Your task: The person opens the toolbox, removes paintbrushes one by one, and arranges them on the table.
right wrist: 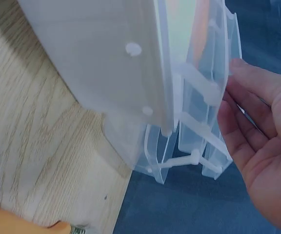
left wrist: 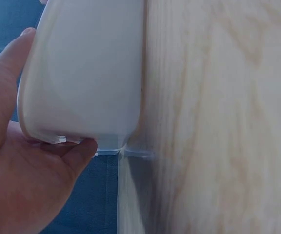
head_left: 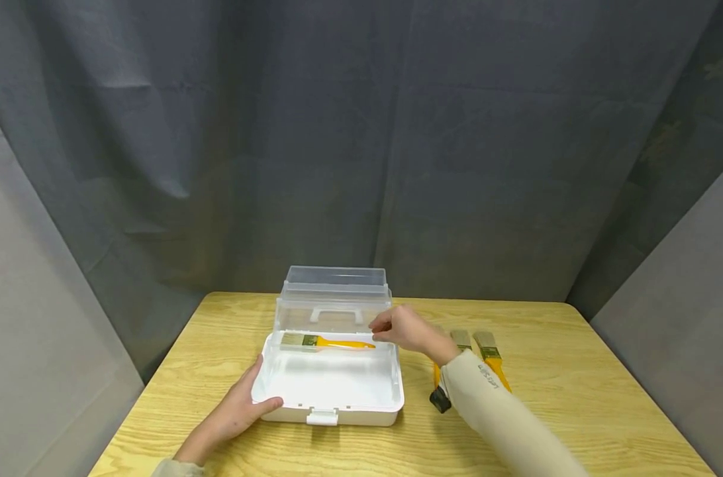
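Note:
My left hand (head_left: 242,402) grips the front left corner of a white plastic box (head_left: 332,417), thumb on the front rim and fingers along the left side. Its lid (head_left: 336,275) is raised at the back. One paintbrush (head_left: 332,342), with pale bristles and a yellow handle, lies across a clear tray inside. Over the handle's tip is my right hand (head_left: 409,329), thumb and fingers loosely bent with a gap between them. In the right wrist view, those fingertips are right at the edge of the clear trays (right wrist: 218,141) on their white hinge arms.
More yellow-handled paintbrushes (head_left: 491,354) lie on the wooden table (head_left: 582,391) right of the box, partly behind my right forearm. A black object (head_left: 439,400) is near them. A dark grey curtain (head_left: 457,165) hangs behind the table, with pale panels at both sides.

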`<state>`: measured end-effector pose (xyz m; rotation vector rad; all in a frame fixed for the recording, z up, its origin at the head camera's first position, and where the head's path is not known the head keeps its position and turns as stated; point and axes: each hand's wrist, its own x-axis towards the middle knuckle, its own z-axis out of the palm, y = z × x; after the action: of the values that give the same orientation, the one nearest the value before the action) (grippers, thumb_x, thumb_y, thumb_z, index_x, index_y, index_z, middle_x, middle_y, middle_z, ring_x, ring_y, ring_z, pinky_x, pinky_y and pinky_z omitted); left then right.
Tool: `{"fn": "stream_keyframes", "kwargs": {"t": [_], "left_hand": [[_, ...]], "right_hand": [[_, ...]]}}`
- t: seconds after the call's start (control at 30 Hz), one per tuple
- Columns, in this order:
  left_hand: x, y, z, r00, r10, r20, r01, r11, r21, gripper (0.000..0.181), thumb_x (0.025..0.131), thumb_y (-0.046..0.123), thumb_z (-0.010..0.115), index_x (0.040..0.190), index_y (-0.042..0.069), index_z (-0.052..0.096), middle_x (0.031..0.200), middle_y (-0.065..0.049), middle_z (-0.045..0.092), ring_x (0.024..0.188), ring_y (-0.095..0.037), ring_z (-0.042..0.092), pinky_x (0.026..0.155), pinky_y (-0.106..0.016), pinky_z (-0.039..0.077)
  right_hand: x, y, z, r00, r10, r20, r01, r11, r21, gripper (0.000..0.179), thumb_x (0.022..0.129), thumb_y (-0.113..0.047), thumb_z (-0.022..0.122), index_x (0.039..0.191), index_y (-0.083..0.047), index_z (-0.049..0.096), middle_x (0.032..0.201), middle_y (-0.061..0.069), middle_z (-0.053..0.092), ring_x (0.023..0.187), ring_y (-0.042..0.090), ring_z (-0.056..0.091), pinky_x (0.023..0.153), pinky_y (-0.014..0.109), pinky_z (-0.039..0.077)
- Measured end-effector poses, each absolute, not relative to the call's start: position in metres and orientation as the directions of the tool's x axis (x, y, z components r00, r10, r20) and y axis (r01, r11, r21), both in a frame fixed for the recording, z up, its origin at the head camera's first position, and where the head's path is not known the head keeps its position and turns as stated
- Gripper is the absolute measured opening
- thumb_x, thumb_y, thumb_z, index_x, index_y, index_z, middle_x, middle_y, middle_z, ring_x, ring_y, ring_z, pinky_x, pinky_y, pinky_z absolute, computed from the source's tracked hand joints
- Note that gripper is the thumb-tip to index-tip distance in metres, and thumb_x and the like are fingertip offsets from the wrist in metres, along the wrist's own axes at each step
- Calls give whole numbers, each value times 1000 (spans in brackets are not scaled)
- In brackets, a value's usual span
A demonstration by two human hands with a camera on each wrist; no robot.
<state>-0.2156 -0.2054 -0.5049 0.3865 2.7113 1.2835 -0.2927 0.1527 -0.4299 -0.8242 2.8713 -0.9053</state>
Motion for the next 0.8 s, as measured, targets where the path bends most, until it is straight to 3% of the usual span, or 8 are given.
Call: {"fn": "stream_keyframes", "kwargs": {"t": [0.47,0.8], "left_hand": [[-214,-206,-504,-963,269,-11,162,613,773,102,83,41,72,149,-6,9,153,-27,11,139,-42,13,110,-55,14],[-213,-208,-502,-964,265,-18,154,613,775,102,83,41,71,149,-5,9,153,-27,10,138,-43,13,110,-56,14]], "right_hand": [[-304,134,-437,-789,-605,109,-567,649,-508,16,77,-5,78,93,-8,76,86,0,71,73,3,64,65,17,52],[-306,130,-440,-798,-597,81,-545,658,-520,19,78,-4,77,96,-8,76,89,0,72,74,3,63,67,17,52]]}}
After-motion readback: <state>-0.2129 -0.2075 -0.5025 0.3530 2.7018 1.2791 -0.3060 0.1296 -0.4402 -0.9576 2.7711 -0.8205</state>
